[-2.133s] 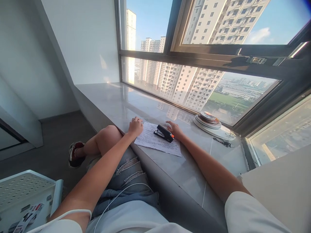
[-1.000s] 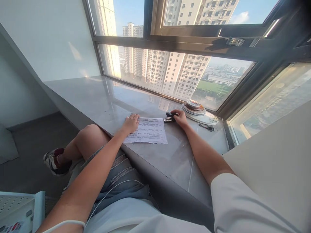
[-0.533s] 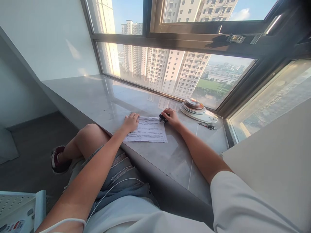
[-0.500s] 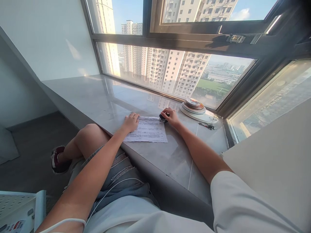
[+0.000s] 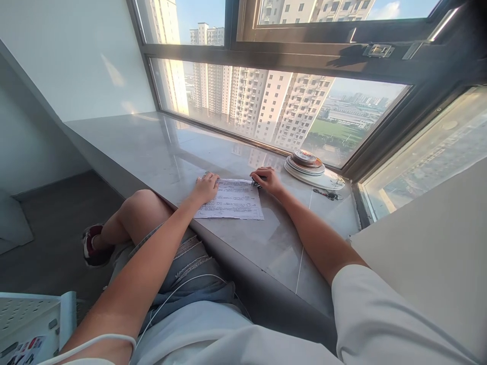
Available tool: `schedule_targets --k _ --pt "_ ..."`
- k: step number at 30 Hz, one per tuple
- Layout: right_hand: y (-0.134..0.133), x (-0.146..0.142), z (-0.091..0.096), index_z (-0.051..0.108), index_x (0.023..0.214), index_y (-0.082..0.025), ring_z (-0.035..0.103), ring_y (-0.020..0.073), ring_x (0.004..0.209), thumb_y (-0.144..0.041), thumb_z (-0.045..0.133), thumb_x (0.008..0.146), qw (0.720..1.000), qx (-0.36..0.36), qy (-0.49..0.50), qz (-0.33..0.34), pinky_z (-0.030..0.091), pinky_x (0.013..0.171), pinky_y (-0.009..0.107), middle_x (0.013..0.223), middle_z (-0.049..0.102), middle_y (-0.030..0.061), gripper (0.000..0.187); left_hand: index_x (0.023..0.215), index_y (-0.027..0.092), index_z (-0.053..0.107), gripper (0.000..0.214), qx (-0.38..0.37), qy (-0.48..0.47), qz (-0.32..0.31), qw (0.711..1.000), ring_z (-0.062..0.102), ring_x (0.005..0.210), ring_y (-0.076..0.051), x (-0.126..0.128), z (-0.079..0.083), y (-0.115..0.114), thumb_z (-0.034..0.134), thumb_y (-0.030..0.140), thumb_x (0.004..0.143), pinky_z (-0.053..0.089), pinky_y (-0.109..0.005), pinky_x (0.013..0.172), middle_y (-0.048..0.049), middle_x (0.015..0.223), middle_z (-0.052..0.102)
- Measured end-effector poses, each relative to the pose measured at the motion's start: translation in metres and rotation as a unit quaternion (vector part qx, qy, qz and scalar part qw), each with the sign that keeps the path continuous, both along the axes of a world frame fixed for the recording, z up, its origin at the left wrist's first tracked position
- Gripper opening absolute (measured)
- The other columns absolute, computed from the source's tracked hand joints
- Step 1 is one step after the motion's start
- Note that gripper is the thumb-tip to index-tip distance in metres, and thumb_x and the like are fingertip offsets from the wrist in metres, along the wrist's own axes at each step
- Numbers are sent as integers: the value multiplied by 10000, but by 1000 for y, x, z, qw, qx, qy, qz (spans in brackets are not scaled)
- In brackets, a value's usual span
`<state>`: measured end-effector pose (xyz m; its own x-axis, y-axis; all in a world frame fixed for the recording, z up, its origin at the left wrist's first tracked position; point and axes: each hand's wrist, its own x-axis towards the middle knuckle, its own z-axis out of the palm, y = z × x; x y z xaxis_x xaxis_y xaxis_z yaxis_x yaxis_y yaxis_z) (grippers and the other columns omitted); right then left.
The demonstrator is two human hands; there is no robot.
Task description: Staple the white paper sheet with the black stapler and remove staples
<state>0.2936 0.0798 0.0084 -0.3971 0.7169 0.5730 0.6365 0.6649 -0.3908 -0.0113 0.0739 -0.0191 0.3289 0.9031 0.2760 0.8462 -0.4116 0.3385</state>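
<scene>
A printed sheet of paper [image 5: 238, 202] lies on the grey stone windowsill, covered in lines of dark text. My left hand [image 5: 206, 187] rests flat over its left side, fingers stretched towards the top edge and holding nothing. At the sheet's upper right corner, my right hand [image 5: 267, 179] has its fingers curled round a small black object with shiny metal-looking parts [image 5: 255, 183]. Most of that object is hidden under the fingers, so its kind cannot be made out. It sits at or over the paper's corner.
A stack of plates [image 5: 305, 165] stands by the window, right of my right hand. Dark keys or a similar trinket [image 5: 327, 194] lie in front of it. The windowsill [image 5: 266, 248] has its front edge along my legs. A white perforated basket [image 5: 32, 309] is at lower left.
The view has shifted slightly. My right hand has closed further over the black object, which shows less now. My left hand stays on the paper's left side.
</scene>
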Motion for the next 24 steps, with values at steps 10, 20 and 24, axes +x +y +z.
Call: schedule_targets --k 10,20,24 --pt "2 -3 -5 787 931 -260 621 208 828 -519 424 1048 996 52 -70 4 308 910 419 879 756 39 461 1333 230 549 369 -3 4 -8 1000 514 1317 -308 -2 -1 1 364 292 1019 307 -572 1181 -137 1404 562" --pt "3 -3 -6 776 914 -256 602 206 815 -507 422 1048 995 55 -85 -3 289 921 430 866 751 35 454 1336 238 545 375 -6 6 -6 1000 512 1320 -299 -1 1 -1 355 289 1017 291 -555 1195 -129 1419 553" --pt "0 -4 -4 778 919 -269 597 221 841 -537 401 1045 994 37 -97 -17 287 957 441 872 745 41 480 1328 234 556 374 -7 -2 -8 1000 519 1309 -303 -1 1 -1 358 286 1014 286 -566 1196 -137 1412 555"
